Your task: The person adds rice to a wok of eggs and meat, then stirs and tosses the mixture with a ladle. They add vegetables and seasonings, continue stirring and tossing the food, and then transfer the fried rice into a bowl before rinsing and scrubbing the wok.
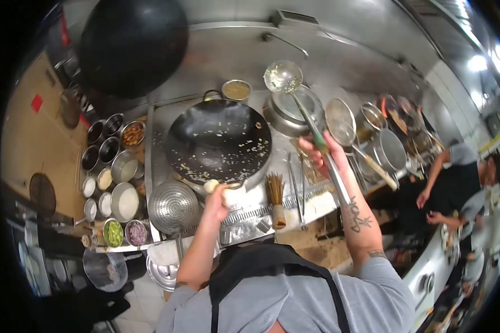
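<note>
A black wok (pixel 216 136) sits on the stove with small pale and green bits scattered over its inside. My left hand (pixel 216 204) is closed round the wok's near handle, with a pale cloth at it. Raised to the right of the wok, my right hand (pixel 326 151) grips the green part of a long-handled ladle (pixel 283 76). Chopped bits lie in the ladle's bowl, which is over the back of the stove near a lidded metal pot (pixel 294 108).
Left of the wok are several sauce and ingredient bowls (pixel 129 202) and a perforated strainer (pixel 174 207). A bamboo brush (pixel 276 200) and tongs (pixel 296 188) lie in front. Right: a mesh strainer (pixel 340 121), a pot (pixel 389 151) and a person in an apron (pixel 455 186).
</note>
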Demonstrator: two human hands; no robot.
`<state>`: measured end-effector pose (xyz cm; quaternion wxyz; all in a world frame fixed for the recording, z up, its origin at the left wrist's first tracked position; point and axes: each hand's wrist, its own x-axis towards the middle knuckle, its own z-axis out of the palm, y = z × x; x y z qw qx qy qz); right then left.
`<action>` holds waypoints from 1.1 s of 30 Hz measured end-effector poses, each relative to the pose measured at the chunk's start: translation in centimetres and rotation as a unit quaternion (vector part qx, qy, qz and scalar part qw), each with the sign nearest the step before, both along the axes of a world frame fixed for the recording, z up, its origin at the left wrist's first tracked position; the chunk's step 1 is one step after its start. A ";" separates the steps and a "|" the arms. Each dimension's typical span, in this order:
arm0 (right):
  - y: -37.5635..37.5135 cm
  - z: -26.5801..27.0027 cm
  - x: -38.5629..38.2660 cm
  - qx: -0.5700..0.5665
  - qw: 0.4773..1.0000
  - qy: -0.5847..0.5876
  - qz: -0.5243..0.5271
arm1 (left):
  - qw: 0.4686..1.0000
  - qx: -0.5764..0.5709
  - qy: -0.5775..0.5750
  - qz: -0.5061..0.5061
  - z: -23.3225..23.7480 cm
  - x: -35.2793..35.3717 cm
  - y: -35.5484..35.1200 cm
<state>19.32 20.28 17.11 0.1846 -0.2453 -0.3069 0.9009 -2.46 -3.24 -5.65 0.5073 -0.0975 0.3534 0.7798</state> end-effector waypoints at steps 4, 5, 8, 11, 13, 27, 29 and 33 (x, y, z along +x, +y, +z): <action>7.6 -6.2 -3.5 -0.014 0.990 -0.037 0.132 | 0.998 0.038 -0.033 0.049 0.4 3.5 -5.3; 8.9 -6.8 -5.5 0.055 0.986 -0.096 0.124 | 0.995 0.064 -0.043 0.060 0.2 4.3 -7.1; 10.0 -7.4 -11.2 0.299 0.919 -0.239 0.091 | 0.990 0.009 -0.019 0.141 0.0 7.3 -12.9; 12.1 -5.6 -16.0 0.371 0.871 -0.285 0.152 | 0.971 -0.023 -0.041 0.233 0.7 10.5 -17.2; 15.1 -7.3 -21.0 0.537 0.723 -0.338 0.274 | 0.962 -0.027 -0.039 0.270 2.4 11.9 -17.9; 14.6 -16.9 -13.3 0.608 0.711 -0.352 0.033 | 0.998 -0.010 0.002 0.060 1.8 4.8 -6.8; 14.8 -15.3 -10.4 0.570 0.731 -0.375 0.028 | 0.998 -0.036 0.019 0.043 2.9 2.4 -3.4; 14.3 -12.0 -5.3 0.629 0.636 -0.446 -0.031 | 0.998 -0.044 -0.006 -0.037 -1.3 -1.4 2.9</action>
